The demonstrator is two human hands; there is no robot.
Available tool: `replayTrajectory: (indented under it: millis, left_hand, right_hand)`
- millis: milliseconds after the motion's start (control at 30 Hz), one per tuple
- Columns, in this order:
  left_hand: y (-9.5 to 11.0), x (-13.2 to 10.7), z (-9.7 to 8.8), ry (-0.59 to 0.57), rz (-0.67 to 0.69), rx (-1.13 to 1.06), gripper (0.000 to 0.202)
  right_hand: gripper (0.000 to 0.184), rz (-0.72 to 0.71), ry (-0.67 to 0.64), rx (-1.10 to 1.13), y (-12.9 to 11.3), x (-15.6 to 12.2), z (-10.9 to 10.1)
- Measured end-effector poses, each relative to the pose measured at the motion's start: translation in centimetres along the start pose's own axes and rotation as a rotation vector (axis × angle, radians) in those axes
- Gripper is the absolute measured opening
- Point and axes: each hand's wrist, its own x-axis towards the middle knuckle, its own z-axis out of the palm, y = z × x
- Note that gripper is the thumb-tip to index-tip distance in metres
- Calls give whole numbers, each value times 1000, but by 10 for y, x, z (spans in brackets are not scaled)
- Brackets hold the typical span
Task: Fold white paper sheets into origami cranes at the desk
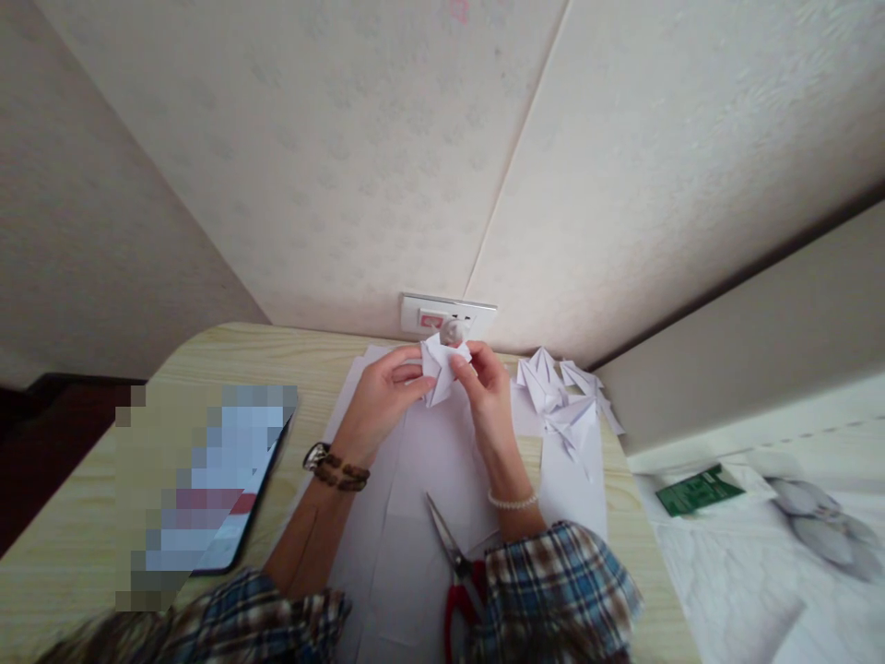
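A small folded piece of white paper (437, 371) is held up between both hands, over sheets of white paper. My left hand (388, 392) grips its left side, thumb in front and fingers behind. On its right side, my right hand (488, 383) pinches the paper between thumb and fingers. The folded piece has pointed corners and visible creases. Under my forearms lie the flat white sheets (415, 516). Scissors with red handles (457, 563) rest on them, blades pointing away, partly covered by my right sleeve.
Several folded white paper pieces (563, 406) lie to the right on the wooden table (304, 355). A tablet-like screen (235, 498), partly blurred, sits at left. Behind my hands is a wall socket (415, 312) with a plug. Beyond the right edge lies a green packet (702, 491).
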Motion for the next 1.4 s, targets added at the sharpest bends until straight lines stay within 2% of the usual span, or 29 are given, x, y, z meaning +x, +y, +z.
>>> replayTrajectory:
  millis: [133,400,567,667,867,967,1067,1167,1300,1400]
  left_hand:
    - [0,1,0,10,-4,-14,41]
    - [3,-1,-1,-36,-83,-87,55]
    - [2,-2,1,-77,-95,-92,59]
    - [1,-2,1,-60,-81,-69,62]
    - [2,-3,-2,32,-23,-107,58]
    - [3,-3,-2,100,7,-194,55]
    - [4,-2,-2,164,32,-300,49]
    - [3,0,-2,161,58,-368,43]
    - [1,2,-5,130,74,-309,38]
    - [0,2,-7,146,94,-166,39]
  right_hand:
    - [17,18,40,77,0,0,0]
    - [15,55,48,182,-2,1,-1]
    - [15,70,48,219,-1,2,-2]
    - [14,74,33,249,-1,1,-1]
    - [14,113,17,271,-2,1,-3]
    - [15,106,-35,256,-1,1,-3]
    - [21,123,-81,239,-2,1,-1]
    - [32,175,-112,213,-4,0,2]
    - [34,179,-157,176,-4,-1,2]
    - [29,131,-115,156,-2,0,-2]
